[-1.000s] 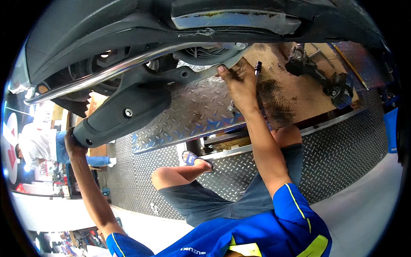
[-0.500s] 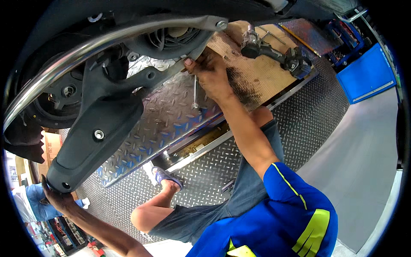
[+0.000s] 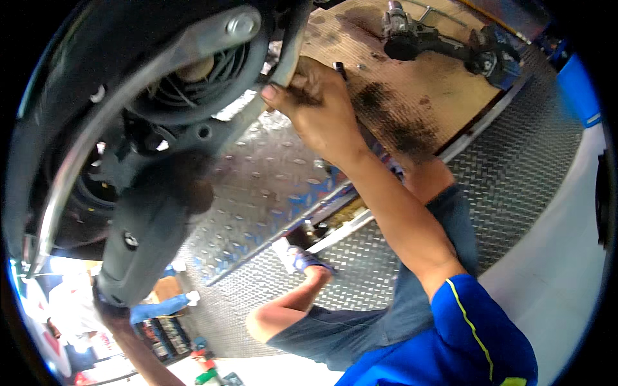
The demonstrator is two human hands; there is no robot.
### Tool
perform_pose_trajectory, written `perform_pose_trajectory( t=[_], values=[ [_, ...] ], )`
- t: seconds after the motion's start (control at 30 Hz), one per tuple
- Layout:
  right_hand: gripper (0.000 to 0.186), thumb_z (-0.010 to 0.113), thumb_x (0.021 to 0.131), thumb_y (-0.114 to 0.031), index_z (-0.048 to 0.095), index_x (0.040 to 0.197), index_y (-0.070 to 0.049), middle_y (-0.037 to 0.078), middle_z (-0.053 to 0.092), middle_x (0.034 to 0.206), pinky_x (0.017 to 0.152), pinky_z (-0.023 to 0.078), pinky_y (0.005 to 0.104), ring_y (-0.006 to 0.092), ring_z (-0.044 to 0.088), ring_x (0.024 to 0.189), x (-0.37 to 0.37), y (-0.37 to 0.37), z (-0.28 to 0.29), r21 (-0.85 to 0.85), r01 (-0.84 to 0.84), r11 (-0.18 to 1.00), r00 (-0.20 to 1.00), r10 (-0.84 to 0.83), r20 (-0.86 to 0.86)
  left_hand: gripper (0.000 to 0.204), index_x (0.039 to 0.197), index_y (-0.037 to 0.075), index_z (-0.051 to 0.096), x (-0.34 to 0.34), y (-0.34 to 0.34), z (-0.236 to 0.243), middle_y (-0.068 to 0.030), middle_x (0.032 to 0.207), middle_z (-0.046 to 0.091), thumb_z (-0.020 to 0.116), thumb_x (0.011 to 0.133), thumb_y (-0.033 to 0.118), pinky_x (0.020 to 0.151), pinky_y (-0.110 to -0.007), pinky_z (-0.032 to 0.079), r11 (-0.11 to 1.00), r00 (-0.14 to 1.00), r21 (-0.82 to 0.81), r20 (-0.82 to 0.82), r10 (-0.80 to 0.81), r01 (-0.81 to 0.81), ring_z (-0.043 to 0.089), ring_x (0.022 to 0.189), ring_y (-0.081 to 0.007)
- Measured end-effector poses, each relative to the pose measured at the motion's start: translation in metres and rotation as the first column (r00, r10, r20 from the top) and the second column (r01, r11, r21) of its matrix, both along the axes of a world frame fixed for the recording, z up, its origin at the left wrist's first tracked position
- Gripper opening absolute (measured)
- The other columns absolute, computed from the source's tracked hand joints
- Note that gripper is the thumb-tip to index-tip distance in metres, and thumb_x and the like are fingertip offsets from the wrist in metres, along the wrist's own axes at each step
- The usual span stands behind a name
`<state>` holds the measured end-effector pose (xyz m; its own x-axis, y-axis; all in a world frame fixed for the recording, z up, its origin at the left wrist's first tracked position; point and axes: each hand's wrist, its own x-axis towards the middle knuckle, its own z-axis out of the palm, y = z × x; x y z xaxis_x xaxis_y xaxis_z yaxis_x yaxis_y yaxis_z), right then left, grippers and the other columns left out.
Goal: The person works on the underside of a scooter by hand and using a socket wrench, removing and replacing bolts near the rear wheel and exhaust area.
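Note:
A long dark grey part, shaped like a muffler cover with a bolt recessed in its face, lies slantwise at the left. Its narrow upper arm reaches up to my right hand, whose thumb and curled fingers pinch it near a round black drum-like piece. At its wide lower end my left hand cups it from below; that hand is blurred and its fingers are mostly hidden. A curved chrome bar with a large bolt passes above the part.
A cordless impact wrench lies on stained cardboard, near a socket, small bolts and a T-handle tool. Below is a metal tread-plate platform. A blue panel stands right; another person's blue-clad leg shows lower left.
The view has shifted, so most things sit further right or lower. Both hands stay on the long part. The slim metal tool that hung below my right hand no longer shows.

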<state>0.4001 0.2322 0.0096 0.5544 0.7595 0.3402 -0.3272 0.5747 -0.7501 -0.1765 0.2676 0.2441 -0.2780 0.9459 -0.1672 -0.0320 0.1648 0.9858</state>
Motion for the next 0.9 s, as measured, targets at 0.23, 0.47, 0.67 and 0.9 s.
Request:
perform_pose_trajectory(
  t=[0.23,0.47,0.67,0.9],
  values=[
    [0.020,0.076,0.091,-0.005,0.065,0.106,0.003,0.008,0.073,0.085,0.072,0.053,0.0286,0.0127,0.067,0.079,-0.005,0.012,-0.003,-0.086,0.044,0.995,0.999,-0.044,0.000,0.063,0.142,0.007,0.055,0.071,-0.010,0.022,-0.0144,0.143,0.060,0.055,0.097,0.052,0.107,-0.059,0.048,0.978,0.994,-0.184,-0.069,0.087,-0.099,0.061,0.126,-0.0389],
    [0.017,0.077,0.085,-0.003,0.064,0.093,0.003,0.016,0.067,0.077,0.067,0.051,0.0386,0.0263,0.069,0.074,0.010,-0.005,0.005,-0.123,0.136,0.983,0.987,-0.123,0.108,0.062,0.141,0.010,0.058,0.071,-0.010,0.038,-0.0145,0.141,0.063,0.045,0.095,0.048,0.105,-0.062,0.049,0.946,0.991,-0.298,-0.067,0.113,-0.128,0.059,0.130,-0.0391],
    [0.023,0.075,0.086,0.000,0.059,0.100,0.004,0.017,0.064,0.075,0.061,0.050,0.0378,0.0263,0.069,0.068,0.013,-0.007,0.001,-0.094,0.049,0.994,0.997,-0.043,0.059,0.059,0.141,0.011,0.059,0.108,-0.010,0.026,-0.0140,0.139,0.063,0.042,0.095,0.045,0.105,-0.061,0.050,0.948,0.984,-0.284,-0.142,0.110,-0.147,0.060,0.129,-0.0380],
    [0.023,0.073,0.086,0.003,0.058,0.103,0.005,0.020,0.068,0.079,0.059,0.051,0.0400,0.0294,0.073,0.071,0.002,-0.004,-0.001,-0.040,0.100,0.994,0.995,-0.099,0.011,0.049,0.127,0.007,0.067,0.085,0.008,0.036,-0.0130,0.126,0.071,0.046,0.091,0.034,0.102,-0.056,0.054,0.977,0.989,-0.198,-0.135,0.056,-0.083,0.066,0.119,-0.0347]
  ],
)
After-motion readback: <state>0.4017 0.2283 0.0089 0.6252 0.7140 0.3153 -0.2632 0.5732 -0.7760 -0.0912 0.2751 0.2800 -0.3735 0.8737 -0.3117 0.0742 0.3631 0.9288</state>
